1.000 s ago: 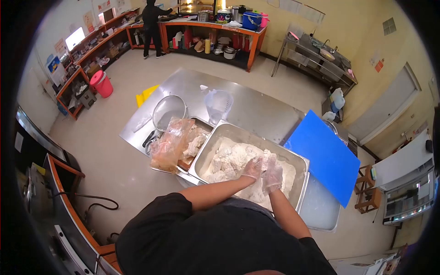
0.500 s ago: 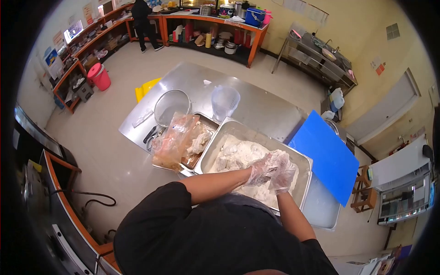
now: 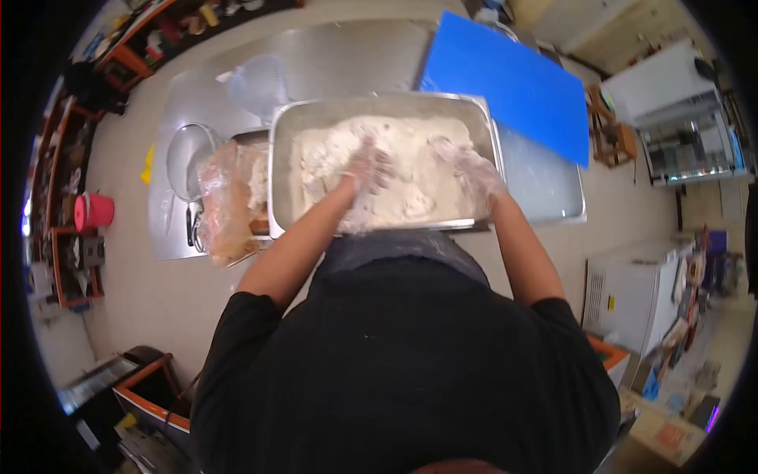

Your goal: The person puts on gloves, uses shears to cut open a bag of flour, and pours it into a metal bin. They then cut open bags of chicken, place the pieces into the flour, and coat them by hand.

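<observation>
A deep steel pan point(image 3: 379, 99) on the metal table holds a bed of white flour point(image 3: 422, 154) with lumpy flour-coated pieces point(image 3: 322, 162) in it. My left hand point(image 3: 369, 167), in a clear plastic glove dusted with flour, is over the left-middle of the pan, fingers spread and slightly blurred. At the pan's right side my right hand point(image 3: 474, 172), gloved likewise, has its fingers stretched out low over the flour. Nothing shows in either hand. Another floured lump point(image 3: 414, 204) lies between them, near the front wall.
Left of the pan, a plastic bag point(image 3: 225, 205) lies over a smaller tray of pale pieces point(image 3: 258, 182). A round sieve point(image 3: 189, 162) and a clear pitcher point(image 3: 260, 85) stand behind. A blue board point(image 3: 505, 87) partly covers a translucent bin point(image 3: 545, 186) at right.
My hands, pressed together over the pan's right part before, have come apart, the left hand moving left. The view has turned down and the pan's pieces appear more spread out.
</observation>
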Demonstrator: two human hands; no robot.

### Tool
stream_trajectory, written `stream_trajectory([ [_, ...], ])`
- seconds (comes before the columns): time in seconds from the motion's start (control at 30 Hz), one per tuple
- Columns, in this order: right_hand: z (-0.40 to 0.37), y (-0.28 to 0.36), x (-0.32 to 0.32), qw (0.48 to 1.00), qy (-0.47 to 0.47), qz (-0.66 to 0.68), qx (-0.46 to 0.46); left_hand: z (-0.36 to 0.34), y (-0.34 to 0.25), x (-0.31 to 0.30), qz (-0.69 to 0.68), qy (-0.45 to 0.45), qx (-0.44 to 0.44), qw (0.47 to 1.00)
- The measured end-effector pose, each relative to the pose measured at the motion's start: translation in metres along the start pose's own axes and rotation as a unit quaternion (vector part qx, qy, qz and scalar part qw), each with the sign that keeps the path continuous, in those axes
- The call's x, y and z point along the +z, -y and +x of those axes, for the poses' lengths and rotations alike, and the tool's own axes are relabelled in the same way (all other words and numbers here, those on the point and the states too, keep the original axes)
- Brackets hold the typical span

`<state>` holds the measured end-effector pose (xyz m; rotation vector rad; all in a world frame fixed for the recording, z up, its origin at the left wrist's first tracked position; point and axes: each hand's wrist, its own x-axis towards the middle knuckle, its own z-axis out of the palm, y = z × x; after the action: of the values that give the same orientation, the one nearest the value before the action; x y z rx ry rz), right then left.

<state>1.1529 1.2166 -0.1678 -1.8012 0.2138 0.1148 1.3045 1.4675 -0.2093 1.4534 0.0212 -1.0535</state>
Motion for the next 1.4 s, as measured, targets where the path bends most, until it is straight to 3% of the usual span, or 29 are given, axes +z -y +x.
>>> stream_trajectory([
  [0.07,-0.01,0.017,0.014,0.972,0.018,0.056,0.226,-0.004,0.013,-0.018,-0.016,-0.026,0.005,1.0],
  [0.13,-0.001,-0.011,0.042,0.948,0.122,-0.21,0.206,-0.022,0.012,-0.023,-0.001,-0.04,-0.007,0.999],
  [0.23,0.03,-0.014,0.076,0.872,0.241,-0.389,0.175,0.001,0.054,-0.027,-0.032,-0.021,0.039,0.999],
  [0.33,0.042,-0.006,0.088,0.846,0.264,-0.39,0.249,-0.013,0.05,-0.014,0.008,0.018,0.044,0.999],
  [0.43,0.042,-0.065,0.077,0.922,0.229,-0.142,0.279,-0.022,0.048,-0.011,0.03,0.015,0.087,0.996],
  [0.5,0.034,-0.041,0.069,0.926,0.204,-0.158,0.277,0.034,0.1,-0.051,0.3,0.032,0.248,0.92],
  [0.53,0.029,-0.025,0.066,0.928,0.192,-0.166,0.275,0.034,0.098,-0.053,0.323,0.034,0.233,0.917],
  [0.57,0.024,-0.015,0.063,0.943,0.161,-0.155,0.246,0.033,0.096,-0.054,0.346,0.035,0.217,0.912],
  [0.63,0.016,0.003,0.06,0.968,0.104,-0.135,0.186,-0.031,0.028,-0.014,0.16,0.026,0.0,0.987],
  [0.7,0.001,0.02,0.07,0.977,0.027,0.101,0.185,-0.018,0.03,-0.01,0.318,0.047,0.055,0.945],
  [0.77,0.006,0.016,0.079,0.995,-0.015,-0.022,0.098,-0.017,0.024,0.001,0.343,0.057,0.085,0.934],
  [0.8,0.018,0.002,0.09,0.965,-0.017,-0.261,0.008,-0.02,0.022,0.009,0.289,0.057,0.088,0.952],
  [0.83,0.026,-0.005,0.094,0.871,-0.019,-0.484,-0.082,-0.026,0.016,0.019,0.234,0.058,0.092,0.966],
  [0.87,0.018,0.011,0.089,0.795,-0.029,-0.56,-0.233,-0.037,0.003,0.031,0.187,0.014,0.05,0.981],
  [0.9,0.017,0.028,0.09,0.891,-0.041,-0.447,-0.067,-0.045,-0.002,0.03,0.184,0.032,0.077,0.979],
  [0.93,0.018,0.054,0.095,0.944,-0.051,-0.31,0.1,-0.051,-0.008,0.028,0.181,0.049,0.105,0.977],
  [0.97,0.019,0.068,0.099,0.95,-0.058,-0.157,0.263,-0.055,-0.012,0.025,0.179,0.067,0.132,0.973],
  [1.0,0.022,0.027,0.097,0.971,-0.055,-0.21,0.101,-0.057,-0.013,0.022,0.197,0.087,0.137,0.967],
  [1.03,0.024,-0.009,0.096,0.958,-0.065,-0.271,-0.062,-0.058,-0.013,0.018,0.214,0.107,0.142,0.961],
  [1.07,0.019,-0.002,0.094,0.975,-0.047,-0.215,0.005,-0.06,-0.014,0.015,0.231,0.125,0.146,0.954],
  [1.1,0.017,-0.011,0.092,0.923,-0.04,-0.377,-0.061,-0.061,-0.013,0.014,0.346,0.137,0.179,0.911],
  [1.13,0.016,-0.019,0.09,0.839,-0.056,-0.527,-0.126,-0.057,-0.016,0.015,0.458,0.139,0.211,0.852],
  [1.17,0.02,-0.023,0.087,0.844,-0.046,-0.513,-0.147,-0.052,-0.02,0.013,0.565,0.13,0.238,0.779],
  [1.2,0.022,-0.025,0.084,0.867,-0.039,-0.467,-0.168,-0.042,-0.018,0.01,0.553,0.14,0.248,0.783],
  [1.27,0.031,-0.021,0.086,0.918,-0.033,-0.333,-0.213,-0.013,0.012,0.014,0.483,-0.014,0.256,0.837],
  [1.33,0.041,-0.008,0.091,0.807,-0.119,-0.422,-0.395,0.017,0.032,0.02,0.415,-0.166,0.251,0.859],
  [1.4,0.03,0.016,0.094,0.859,0.005,-0.506,-0.081,0.022,0.017,0.03,0.452,-0.179,0.218,0.846],
])
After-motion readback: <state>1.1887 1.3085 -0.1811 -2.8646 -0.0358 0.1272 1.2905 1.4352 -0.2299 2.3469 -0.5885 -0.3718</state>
